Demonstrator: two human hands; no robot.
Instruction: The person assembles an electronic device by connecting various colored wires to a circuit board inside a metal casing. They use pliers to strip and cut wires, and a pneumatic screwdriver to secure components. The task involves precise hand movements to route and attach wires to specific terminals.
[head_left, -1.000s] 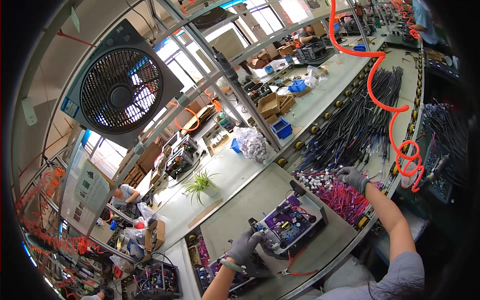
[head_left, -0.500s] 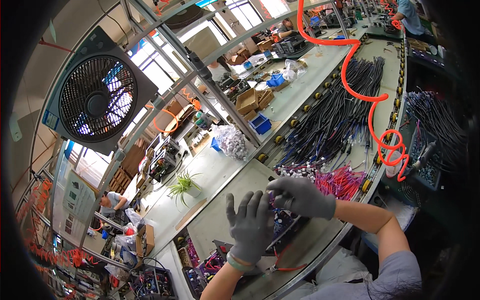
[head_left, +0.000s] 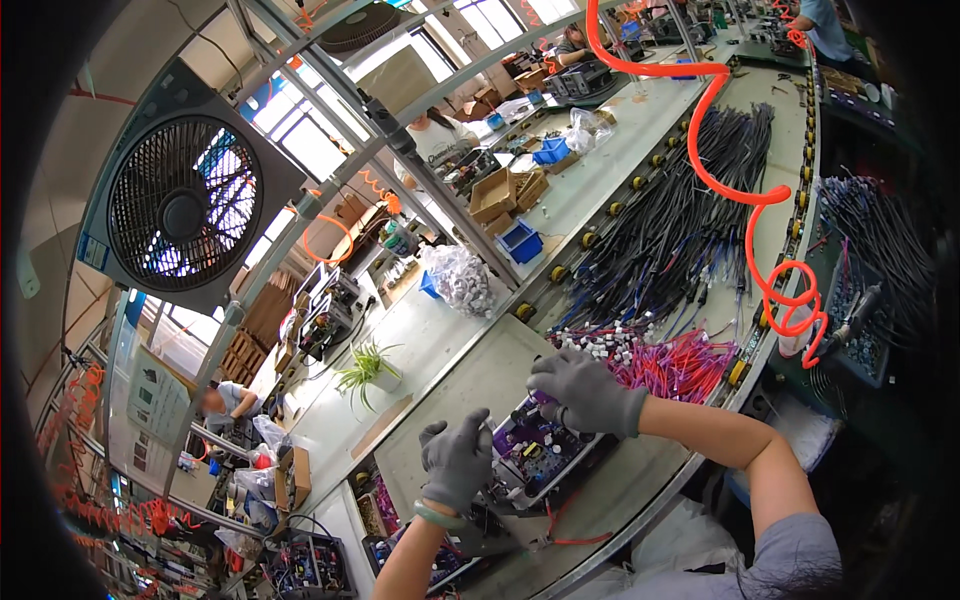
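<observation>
In front of me on the workbench lies an electronic unit (head_left: 540, 452) with a purple circuit board, a yellow-topped part and a pale metal edge. My left hand (head_left: 458, 462), in a grey glove, is over its left end, the fingers curled in and the tips close together. Whatever they grip, if anything, is too small to make out. My right hand (head_left: 588, 392), gloved the same way, has its fingers bent and pressed together at the unit's far edge. Its fingertips partly hide a bit of purple there. Below the unit a red cable (head_left: 582, 542) lies on the bench.
Red and pink wires (head_left: 680, 368) with white connectors lie beyond my right hand, below a heap of black cables (head_left: 670, 220). An orange coiled hose (head_left: 745, 195) hangs at the right. A potted plant (head_left: 368, 368) stands on the left bench; another opened unit (head_left: 425, 565) sits at lower left.
My left hand has moved left and its spread fingers have curled in. My right hand has shifted slightly left and down. More of the purple board shows between them.
</observation>
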